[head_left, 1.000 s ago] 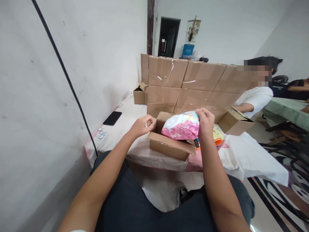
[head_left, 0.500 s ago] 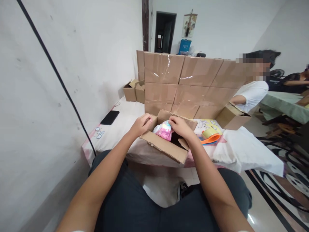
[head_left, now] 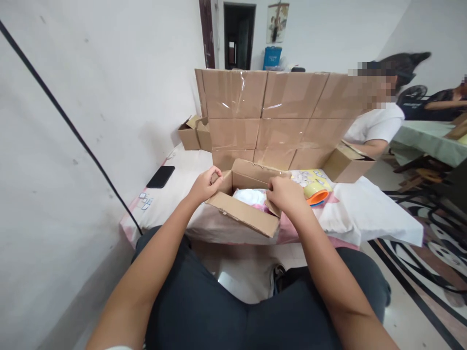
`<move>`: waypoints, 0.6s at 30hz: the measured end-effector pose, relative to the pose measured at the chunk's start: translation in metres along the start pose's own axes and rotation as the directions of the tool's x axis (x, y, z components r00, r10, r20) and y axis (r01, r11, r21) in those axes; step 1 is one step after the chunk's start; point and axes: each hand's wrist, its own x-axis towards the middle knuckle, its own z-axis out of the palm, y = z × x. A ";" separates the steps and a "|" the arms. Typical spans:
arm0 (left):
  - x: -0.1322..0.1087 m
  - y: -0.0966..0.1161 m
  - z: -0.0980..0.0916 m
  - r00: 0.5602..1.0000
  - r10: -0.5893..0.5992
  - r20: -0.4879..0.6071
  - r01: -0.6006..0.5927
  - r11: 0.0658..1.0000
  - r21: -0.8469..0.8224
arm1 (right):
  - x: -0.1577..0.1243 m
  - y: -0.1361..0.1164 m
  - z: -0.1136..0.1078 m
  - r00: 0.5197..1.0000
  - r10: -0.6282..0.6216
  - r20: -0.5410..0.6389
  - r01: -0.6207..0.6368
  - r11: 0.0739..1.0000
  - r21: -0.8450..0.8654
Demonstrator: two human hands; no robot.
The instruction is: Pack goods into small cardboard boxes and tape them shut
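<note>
An open cardboard box (head_left: 251,216) sits at the table's near edge, its flaps raised or folded outward. Inside lies a soft white and pink plastic packet (head_left: 251,196), partly hidden by the front flap and my right hand. My left hand (head_left: 209,184) is closed at the left end of the box, fingers curled around the flap there. At the opposite end, my right hand (head_left: 286,194) is closed on the right flap, beside the packet. Just right of that hand lies a tape dispenser (head_left: 316,195) with an orange part and a yellowish roll.
A wall of taped cartons (head_left: 280,112) stands behind the box. Small open cartons (head_left: 189,136) are at the back left, another carton (head_left: 348,163) at the right. A black phone (head_left: 160,177) lies on the left. A person in a white shirt (head_left: 379,121) sits beyond the stack.
The packet has gone down into the box. My right hand has left it and moved right to the box's right flap. The view has shifted slightly.
</note>
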 end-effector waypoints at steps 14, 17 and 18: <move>0.019 0.066 -0.011 0.745 0.486 0.456 -0.666 0.576 0.474 | -0.041 0.069 0.021 0.893 -0.128 -0.431 0.320 0.854 0.409; 0.033 0.080 0.015 0.632 0.414 0.656 -0.745 0.558 0.365 | -0.046 0.066 0.025 0.867 -0.249 -0.431 0.435 0.801 0.412; 0.037 0.081 0.025 0.614 0.371 0.696 -0.738 0.582 0.341 | -0.049 0.064 0.025 0.860 -0.297 -0.416 0.470 0.779 0.415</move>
